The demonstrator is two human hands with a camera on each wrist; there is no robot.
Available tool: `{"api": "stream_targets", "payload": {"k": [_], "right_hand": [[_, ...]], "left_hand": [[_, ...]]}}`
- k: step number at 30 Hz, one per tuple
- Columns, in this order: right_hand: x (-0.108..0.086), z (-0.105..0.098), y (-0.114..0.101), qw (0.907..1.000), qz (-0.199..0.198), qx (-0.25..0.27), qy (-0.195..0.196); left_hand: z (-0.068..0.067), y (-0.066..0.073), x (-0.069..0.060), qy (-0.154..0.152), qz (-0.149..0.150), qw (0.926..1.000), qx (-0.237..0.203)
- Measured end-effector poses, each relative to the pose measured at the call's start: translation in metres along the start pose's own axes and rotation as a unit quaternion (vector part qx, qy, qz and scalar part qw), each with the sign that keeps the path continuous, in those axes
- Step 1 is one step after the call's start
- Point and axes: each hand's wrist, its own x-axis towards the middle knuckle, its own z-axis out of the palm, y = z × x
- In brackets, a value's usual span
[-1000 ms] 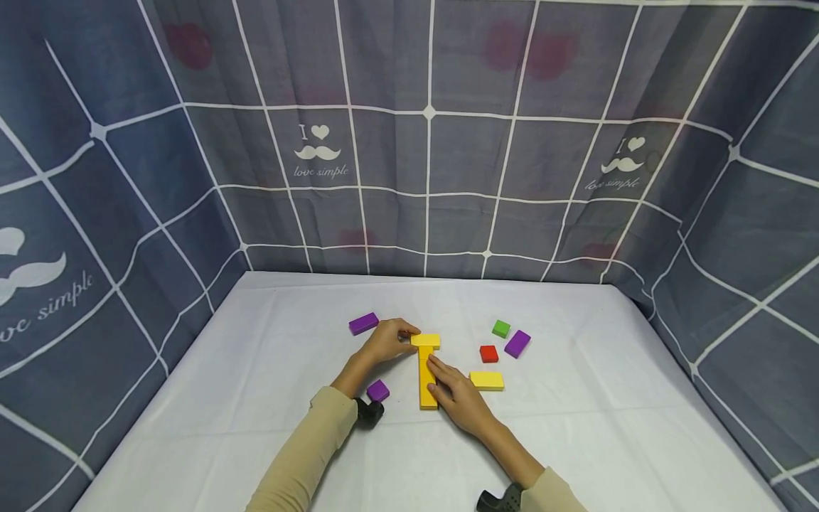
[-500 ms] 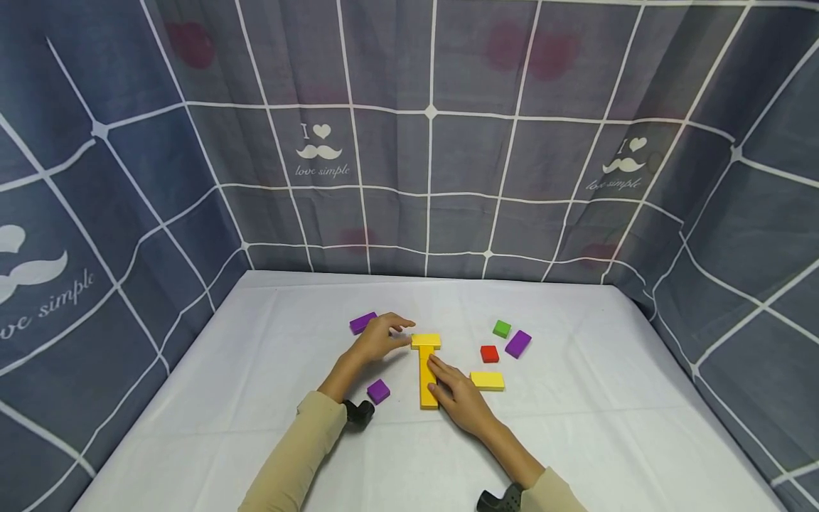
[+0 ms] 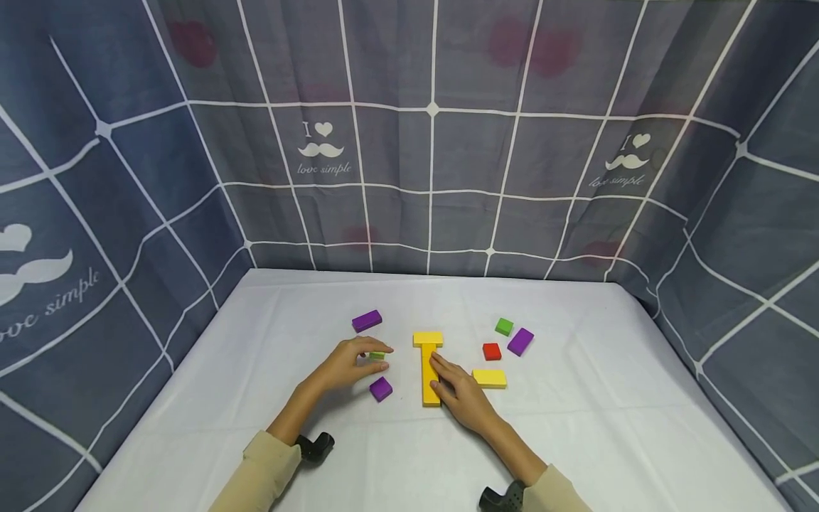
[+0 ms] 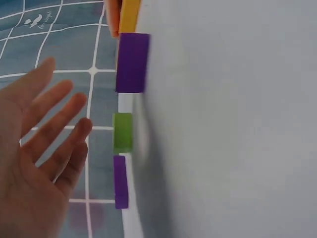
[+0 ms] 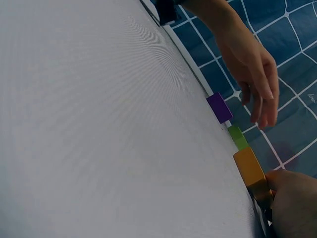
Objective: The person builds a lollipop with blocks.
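My left hand (image 3: 350,364) hovers over a green block (image 3: 377,355), fingers spread and nothing between them in the left wrist view. Close to that hand lie a purple block (image 3: 380,388) on its near side and a longer purple block (image 3: 367,321) on its far side. At the middle, yellow blocks form a T: a crosswise yellow block (image 3: 427,339) at the far end of a long yellow stem (image 3: 430,380). Against the stem's right side rests my right hand (image 3: 468,400), its fairly straight fingers touching the yellow; its thumb's contact is partly hidden.
Right of the T lie a yellow block (image 3: 489,378), a red block (image 3: 491,351), a purple block (image 3: 521,342) and a green block (image 3: 504,326). A white cloth (image 3: 576,427) covers the table. Grey checked curtains (image 3: 397,156) enclose its back and sides.
My left hand has let go of the crosswise yellow block and moved left and nearer, over the green block. My right hand stays at the yellow stem.
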Motion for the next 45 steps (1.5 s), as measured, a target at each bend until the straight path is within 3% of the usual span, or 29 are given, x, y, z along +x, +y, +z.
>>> {"api": "stream_targets", "payload": {"k": [5, 10, 13, 19, 24, 27, 31, 33, 36, 41, 45], "right_hand": [[0.000, 0.000, 0.002, 1.0000, 0.002, 0.003, -0.004], [0.000, 0.001, 0.003, 1.0000, 0.002, 0.003, -0.002], [0.000, 0.001, 0.004, 1.0000, 0.002, 0.000, -0.003], [0.000, 0.001, 0.004, 0.9998, -0.016, -0.007, 0.007], [0.000, 0.001, 0.004, 0.9992, -0.031, -0.015, 0.019], [0.000, 0.000, 0.003, 0.9995, -0.026, -0.011, 0.015], [0.001, -0.001, 0.002, 0.9999, -0.014, -0.001, 0.008], [0.001, -0.001, 0.001, 0.9999, -0.009, 0.002, 0.006], [0.001, -0.001, 0.001, 1.0000, -0.003, 0.003, 0.001], [0.001, 0.000, 0.000, 1.0000, -0.001, 0.003, -0.001], [0.001, 0.000, 0.001, 1.0000, 0.000, 0.003, 0.002]], "left_hand": [[0.002, -0.002, -0.015, -0.062, 0.013, 0.9980, 0.003], [0.003, -0.004, -0.020, -0.108, 0.033, 0.9934, 0.022], [0.003, -0.005, -0.022, -0.117, 0.030, 0.9923, 0.028], [0.003, -0.003, -0.020, -0.103, 0.039, 0.9922, 0.059], [-0.001, 0.001, -0.006, -0.111, 0.030, 0.9897, 0.085], [-0.005, 0.005, 0.009, -0.085, 0.021, 0.9942, 0.063], [-0.005, 0.010, 0.036, 0.012, 0.026, 0.9986, 0.046], [-0.003, 0.011, 0.050, 0.058, 0.027, 0.9970, 0.044], [0.004, 0.011, 0.070, 0.102, 0.024, 0.9941, 0.029], [0.018, 0.004, 0.097, 0.134, -0.004, 0.9910, -0.002], [0.029, -0.007, 0.109, 0.119, -0.055, 0.9913, -0.009]]}}
